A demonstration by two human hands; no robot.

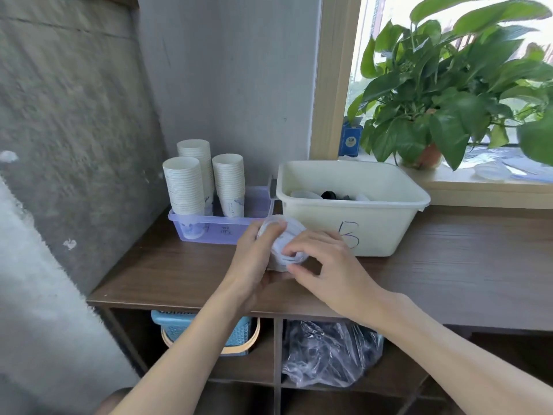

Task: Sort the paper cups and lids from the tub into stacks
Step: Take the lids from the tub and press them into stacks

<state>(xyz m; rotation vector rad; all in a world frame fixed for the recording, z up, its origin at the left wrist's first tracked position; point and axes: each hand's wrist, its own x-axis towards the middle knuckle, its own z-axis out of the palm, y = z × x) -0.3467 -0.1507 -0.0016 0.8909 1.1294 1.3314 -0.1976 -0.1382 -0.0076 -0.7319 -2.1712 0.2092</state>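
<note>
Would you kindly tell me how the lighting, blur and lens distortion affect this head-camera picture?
Head view: daylight overexposes the window behind the plant; head view: the wide lens bends the window frame and smears the wall at the left edge; head view: the left hand, right hand and the lids they grip look softly blurred, while the B on the tub is legible.

At centre left, the paper cups (185, 187) are cream-white with a small blue print low down, and the tray (257, 202) is translucent lavender. The tub (353, 223) is pale cream with a dark handwritten B. The lids (291, 235) are clear and whitish. The table (449, 265) is dark brown woodgrain. At upper right, the plant (449, 85) is green.
</note>
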